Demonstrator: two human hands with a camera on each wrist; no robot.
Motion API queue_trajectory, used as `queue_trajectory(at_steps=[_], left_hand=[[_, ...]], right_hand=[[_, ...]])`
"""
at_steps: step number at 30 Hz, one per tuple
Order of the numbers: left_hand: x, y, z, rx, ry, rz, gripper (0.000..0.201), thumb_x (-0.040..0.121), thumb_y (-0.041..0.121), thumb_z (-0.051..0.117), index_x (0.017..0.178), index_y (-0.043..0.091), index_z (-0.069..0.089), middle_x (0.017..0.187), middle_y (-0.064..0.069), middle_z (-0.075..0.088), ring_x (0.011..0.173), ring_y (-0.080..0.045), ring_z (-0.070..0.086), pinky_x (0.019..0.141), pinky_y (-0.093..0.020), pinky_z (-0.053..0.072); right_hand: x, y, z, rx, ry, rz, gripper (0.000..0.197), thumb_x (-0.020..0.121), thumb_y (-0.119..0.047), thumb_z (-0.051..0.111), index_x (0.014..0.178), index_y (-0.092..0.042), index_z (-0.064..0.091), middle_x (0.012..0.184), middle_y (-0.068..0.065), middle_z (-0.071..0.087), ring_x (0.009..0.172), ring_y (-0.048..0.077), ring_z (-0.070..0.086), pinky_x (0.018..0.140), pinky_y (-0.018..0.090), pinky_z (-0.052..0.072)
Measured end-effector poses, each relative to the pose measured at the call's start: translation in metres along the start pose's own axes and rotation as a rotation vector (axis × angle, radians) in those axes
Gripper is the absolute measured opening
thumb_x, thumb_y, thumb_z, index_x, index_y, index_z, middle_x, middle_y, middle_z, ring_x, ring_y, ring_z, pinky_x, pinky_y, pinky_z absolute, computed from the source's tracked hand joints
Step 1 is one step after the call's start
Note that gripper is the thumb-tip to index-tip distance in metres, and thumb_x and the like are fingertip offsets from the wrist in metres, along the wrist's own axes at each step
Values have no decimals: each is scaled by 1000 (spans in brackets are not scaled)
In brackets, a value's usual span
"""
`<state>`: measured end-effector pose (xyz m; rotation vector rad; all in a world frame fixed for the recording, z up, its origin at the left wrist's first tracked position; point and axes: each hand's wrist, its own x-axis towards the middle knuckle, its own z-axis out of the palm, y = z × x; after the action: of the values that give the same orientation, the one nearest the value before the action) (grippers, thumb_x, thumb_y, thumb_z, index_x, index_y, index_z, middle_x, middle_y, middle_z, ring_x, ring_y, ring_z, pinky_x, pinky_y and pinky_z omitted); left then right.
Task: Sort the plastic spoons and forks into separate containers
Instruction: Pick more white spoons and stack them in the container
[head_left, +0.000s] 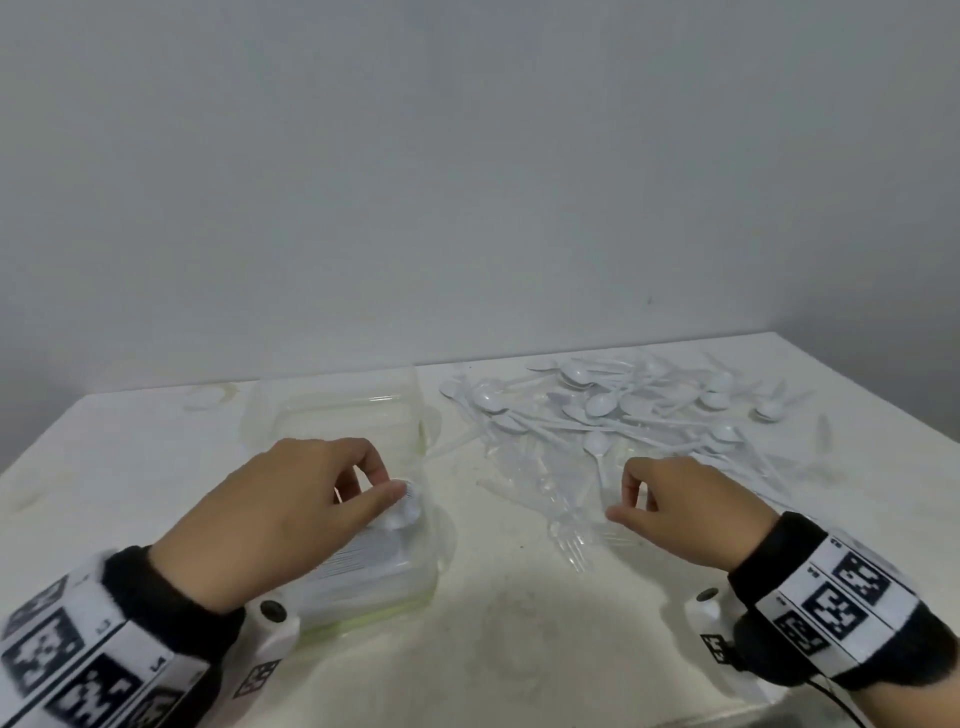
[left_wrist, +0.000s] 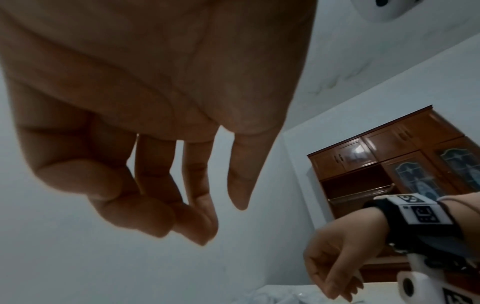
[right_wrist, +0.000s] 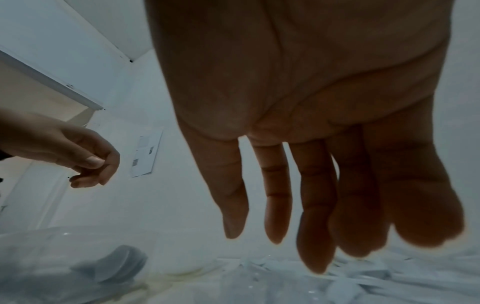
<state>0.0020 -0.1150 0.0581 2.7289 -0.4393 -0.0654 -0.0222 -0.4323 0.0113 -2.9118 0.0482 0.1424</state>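
The left hand (head_left: 275, 514) hangs over the near clear container (head_left: 410, 582), palm down, its thumb and forefinger drawn close together; from the left wrist view the fingertips (left_wrist: 200, 230) meet loosely and nothing shows between them, so it holds nothing. Just under and beyond its fingertips a stack of white spoons (head_left: 400, 512) lies inside that container, bowls nested (the handles run back beneath the palm). A second clear container (head_left: 343, 410) stands just beyond the hand, touching the first. The right hand (head_left: 685, 509) hovers low over the table (head_left: 519, 623), fingers hanging relaxed and apart, gripping nothing; the right wrist view shows them (right_wrist: 317, 205) pointing down, slightly spread. Just to the left of and below its fingertips lie clear plastic forks (head_left: 566, 535), tines toward the person. Beyond the right hand, and spreading to its right, sits the loose heap of mixed white cutlery (head_left: 623, 405), mostly spoons as far as can be made out.
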Motion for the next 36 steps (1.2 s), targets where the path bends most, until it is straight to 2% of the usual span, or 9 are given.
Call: queue_trajectory(at_steps=[4,9,14,17,20,25,29,32,36], left_hand=[[21,58,30,-45,-57,24,23,84,62,52,83,41,60,73,16,63,62,1,57,60,-18,42],[53,113,77,-91,-157,-9,21,85,61,57,88,41,62,82,15,65,74,-1,61,71,-21,50],[80,157,111,-108,-236,-45,24,84,57,62,100,39,61,86,14,63,82,-1,60,70,-19,44],[100,187,122,-82,-241,-15,34,83,58,64,109,38,58,90,15,62,88,-5,59,75,-22,44],[128,217,131,-43,-203,33,40,83,57,65,115,34,57,100,8,65,95,-12,60,86,-30,49],[182,255,157,61,-234,97,42,87,54,62,121,31,56,117,-1,61,105,-19,58,93,-36,48],[202,273,178,112,-289,94,39,90,48,61,123,27,57,120,-1,60,108,-19,58,92,-34,49],[205,273,189,68,-286,60,33,90,42,63,118,26,60,115,0,62,102,-18,61,91,-33,50],[206,271,198,-32,-249,39,26,91,30,65,114,18,64,110,0,63,100,-17,62,84,-24,47]], right_hand=[[-3,54,-12,-17,30,-9,25,91,-48,55,90,-23,57,75,-15,52,70,0,49,58,16,33],[0,117,-24,-25,-35,-6,21,89,-44,59,89,-23,56,79,-11,57,75,9,58,62,19,40],[11,164,-36,-37,-109,-15,20,87,-42,63,89,-23,57,84,-8,56,78,10,56,62,18,38],[17,183,-42,-52,-154,2,24,87,-41,64,95,-18,59,87,-5,60,84,14,60,69,22,44],[22,199,-42,-41,-173,22,26,88,-40,64,96,-16,60,90,-3,60,87,16,60,70,24,43],[25,218,-39,-5,-165,79,25,87,-39,63,93,-15,58,95,0,62,86,17,60,70,25,43],[25,228,-38,-2,-162,129,24,88,-41,61,88,-18,53,102,1,61,92,19,59,78,29,47],[26,233,-39,-3,-149,157,23,91,-41,59,88,-19,51,104,1,59,94,20,58,78,29,46],[26,236,-39,-10,-129,162,24,92,-40,57,91,-17,50,103,2,60,93,21,59,78,29,47]])
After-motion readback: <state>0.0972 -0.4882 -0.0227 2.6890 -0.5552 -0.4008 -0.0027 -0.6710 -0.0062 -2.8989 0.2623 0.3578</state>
